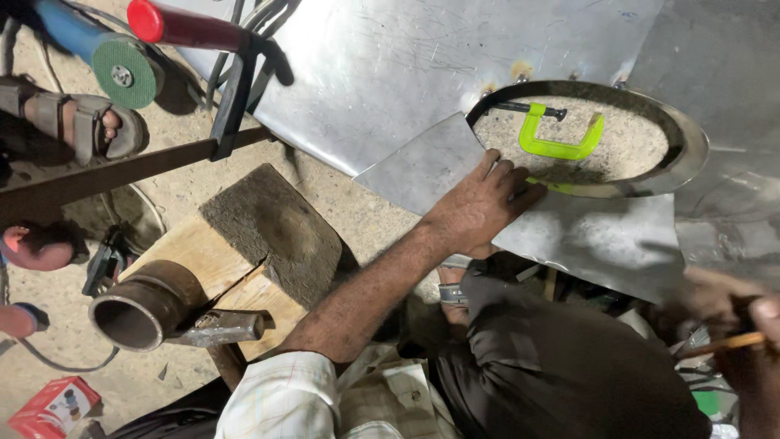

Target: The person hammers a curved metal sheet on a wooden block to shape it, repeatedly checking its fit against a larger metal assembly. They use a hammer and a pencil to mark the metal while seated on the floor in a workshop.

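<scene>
Down near the middle, the left hand [481,205] lies palm-down on a flat metal sheet [601,240], its fingers spread and pressed to the surface, gripping nothing; the fingertips reach to the lower edge of a metal ring [691,150] that sits on the sheet's far side; inside the ring, on the sandy floor, lies a bright yellow-green clamp [561,140], its black screw bar pointing toward the ring's left edge. At the lower right edge, the right hand [735,313] is blurred; it seems closed around a thin pencil-like stick [727,345], though I cannot tell just how the fingers sit; it hovers just past the sheet's near right corner. A larger scratched panel [390,73] lies beyond the sheet, reaching to the top of the view. To the left stands a wooden block [244,260] with a dark worn top; a short steel pipe [142,305] leans at its near left corner, and a hammer head [219,328] lies beside the pipe. At top left, a grinder [122,69] with a green disc rests beside a red-handled tool [191,28]; another person's sandalled foot [81,122] stands near it; a small red box [53,406] sits at bottom left.
</scene>
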